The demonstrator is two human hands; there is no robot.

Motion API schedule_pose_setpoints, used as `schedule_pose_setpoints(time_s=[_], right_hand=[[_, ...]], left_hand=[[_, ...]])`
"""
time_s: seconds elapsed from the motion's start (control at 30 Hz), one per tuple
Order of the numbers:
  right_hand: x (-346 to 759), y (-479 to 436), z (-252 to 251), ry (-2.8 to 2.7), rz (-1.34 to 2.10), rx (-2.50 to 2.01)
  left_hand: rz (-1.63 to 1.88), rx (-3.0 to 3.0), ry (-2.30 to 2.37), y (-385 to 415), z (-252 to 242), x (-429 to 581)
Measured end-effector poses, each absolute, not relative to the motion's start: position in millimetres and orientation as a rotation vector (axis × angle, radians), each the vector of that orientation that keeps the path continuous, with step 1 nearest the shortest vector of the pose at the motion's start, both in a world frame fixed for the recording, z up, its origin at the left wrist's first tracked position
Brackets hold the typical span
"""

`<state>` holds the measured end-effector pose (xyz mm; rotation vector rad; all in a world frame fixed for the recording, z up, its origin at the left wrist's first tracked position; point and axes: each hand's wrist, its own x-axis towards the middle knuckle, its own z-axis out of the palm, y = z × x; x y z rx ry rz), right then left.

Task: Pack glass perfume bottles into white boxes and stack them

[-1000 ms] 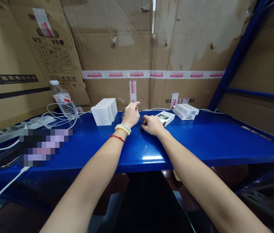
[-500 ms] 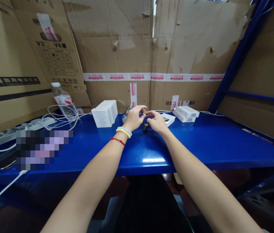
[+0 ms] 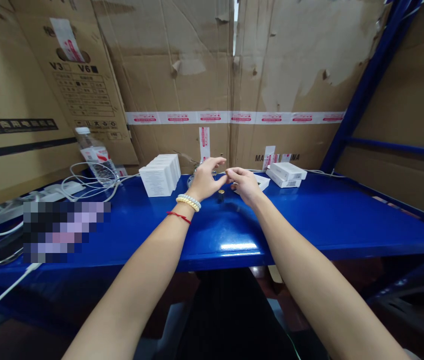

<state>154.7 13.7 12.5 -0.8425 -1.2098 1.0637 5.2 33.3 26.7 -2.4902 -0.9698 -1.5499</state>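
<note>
My left hand [image 3: 204, 181] is over the middle of the blue table, its thumb and fingers apart with nothing visible between them. Just to its right, my right hand [image 3: 246, 186] has its thumb and fingers pressed together; whatever they pinch is too small and hidden to name. The fingertips of both hands almost meet. Below them on the table stands a small black cylinder with a gold top [image 3: 221, 195]. A shiny clear object [image 3: 190, 181] is partly hidden behind my left hand. Behind my right hand lies a white flat box [image 3: 263, 182], partly covered.
White boxes [image 3: 158, 179] stand in a row at the left, and two more white boxes [image 3: 287, 174] are stacked at the right. Farther left are a water bottle [image 3: 99, 157], white cables, a power strip [image 3: 59, 191] and a blurred-out phone [image 3: 65, 230]. Cardboard [image 3: 181, 90] walls the back.
My hands have shifted slightly. The small gold piece seen between my fingertips is now out of clear sight; my left fingers are apart and my right fingers pinched. The view has moved a little.
</note>
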Motion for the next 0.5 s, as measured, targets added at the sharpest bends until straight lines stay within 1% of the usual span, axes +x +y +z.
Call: schedule_pose_setpoints(time_s=[0.07,0.13,0.23,0.3,0.4,0.5], right_hand=[[156.4,14.7,13.3,-1.140,1.074,-0.848],[157.9,16.4,13.4,-1.098,1.081,-0.868],[158.5,17.9,11.8,-1.162,1.024,-0.921],[157.1,17.0,9.6,-1.355,0.834,-0.981],[153.4,13.4,5.4,-1.809,0.428,-1.051],[150.3,10.3,1.6,-2.177,0.221,-1.123]], left_hand=[[-1.647,-2.320,-1.142,40.4,30.4,-6.4],[-1.753,-2.109,-1.427,50.5,31.6,-20.1],[-1.788,-1.961,-1.772,65.5,27.2,-36.7],[-1.731,-2.022,-1.922,72.2,21.5,-42.2],[-1.590,-2.197,-2.076,76.7,13.1,-44.4],[-1.426,-2.327,-2.194,78.3,8.3,-45.4]])
